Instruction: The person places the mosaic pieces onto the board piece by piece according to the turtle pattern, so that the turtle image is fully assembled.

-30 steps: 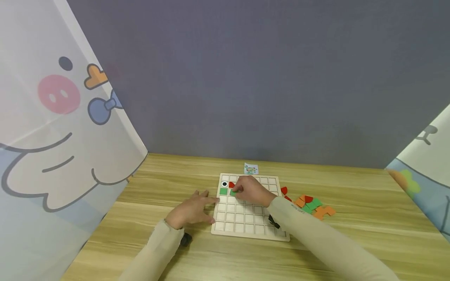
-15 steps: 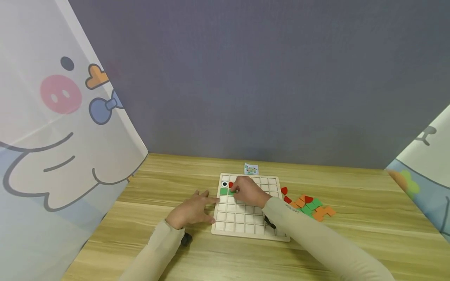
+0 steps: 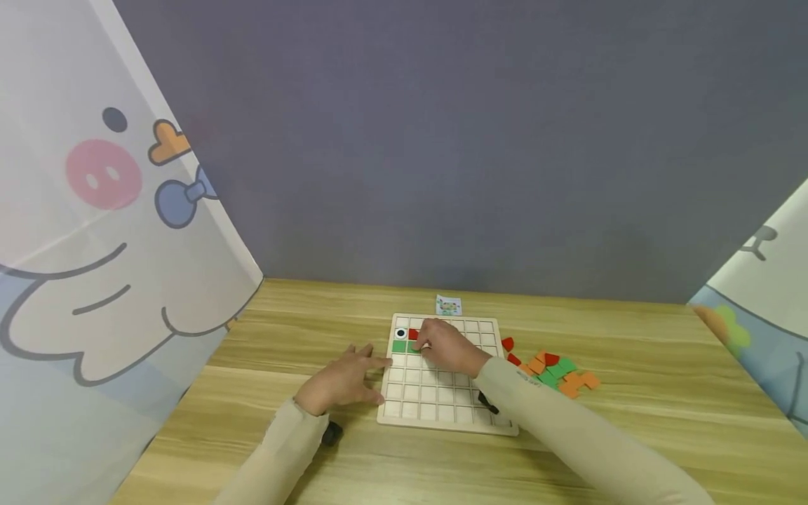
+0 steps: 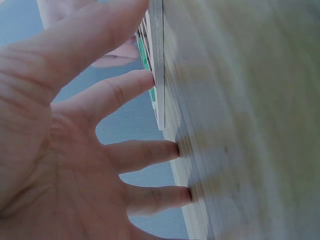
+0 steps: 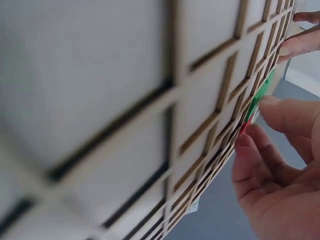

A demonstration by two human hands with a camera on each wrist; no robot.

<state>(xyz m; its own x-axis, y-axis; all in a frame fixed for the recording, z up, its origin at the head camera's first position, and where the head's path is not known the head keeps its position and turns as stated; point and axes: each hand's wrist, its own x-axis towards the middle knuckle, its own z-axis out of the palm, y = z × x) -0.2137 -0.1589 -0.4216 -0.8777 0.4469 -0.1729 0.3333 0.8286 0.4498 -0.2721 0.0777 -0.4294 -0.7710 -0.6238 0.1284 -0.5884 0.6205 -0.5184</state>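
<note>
A pale wooden grid board (image 3: 437,394) lies on the table. My left hand (image 3: 341,382) has its fingers spread; thumb and index finger rest against the board's left edge. Over the upper left cells, my right hand (image 3: 447,347) holds a green square tile (image 3: 413,346) by curled fingers and thumb, at the cell under a red tile (image 3: 413,334). Part of that green tile is hidden by the fingers. To its left sits another green tile (image 3: 399,346), below a white tile with a black dot (image 3: 400,333). In the right wrist view the thumb touches green.
Right of the board lies a loose pile of orange pieces (image 3: 571,386), green pieces (image 3: 548,379) and red pieces (image 3: 508,344). A small printed picture card (image 3: 449,306) is behind the board. A grey wall panel (image 3: 467,154) rises at the table's back edge.
The right hand's fingertips have shifted slightly left, and the green tile is now lined up beside the other green one. The left hand has stayed at the board's edge.
</note>
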